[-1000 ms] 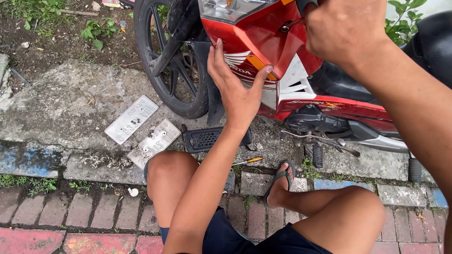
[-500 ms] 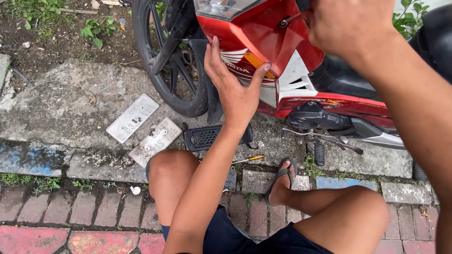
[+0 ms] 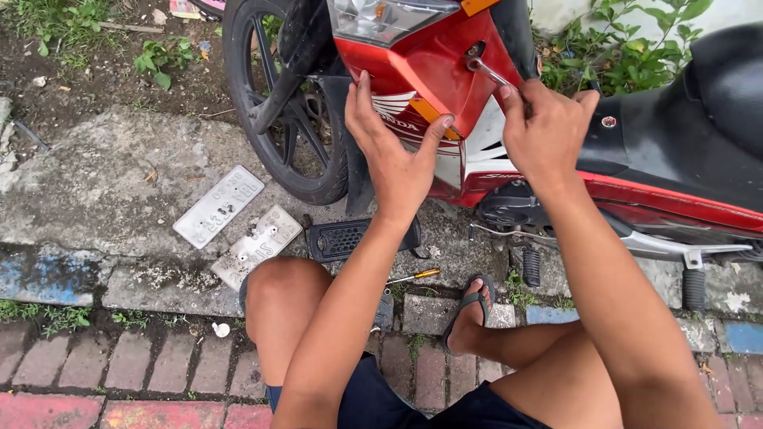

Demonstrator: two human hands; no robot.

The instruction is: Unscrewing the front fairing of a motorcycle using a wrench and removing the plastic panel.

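Observation:
A red motorbike's tail panel (image 3: 445,71) with a clear lamp on top fills the upper middle. My left hand (image 3: 389,151) lies flat against the panel's side, fingers spread, thumb by an orange reflector. My right hand (image 3: 548,131) grips a metal wrench (image 3: 485,67) whose ring end sits on a bolt in the red panel. The black rear wheel (image 3: 278,103) stands just left of the hands. I squat with bare knees below, one foot in a sandal.
Two grey number plates (image 3: 234,222) lie on the concrete to the left. A black grated part (image 3: 346,238) and a yellow-handled screwdriver (image 3: 413,276) rest by my knee. Brick paving runs along the bottom; plants grow at the top corners. The black seat (image 3: 715,95) is at right.
The view has shifted so both hands sit lower in frame. My right hand, earlier cut off at the top, now shows fully with the wrench on the bolt. The left hand stays on the panel.

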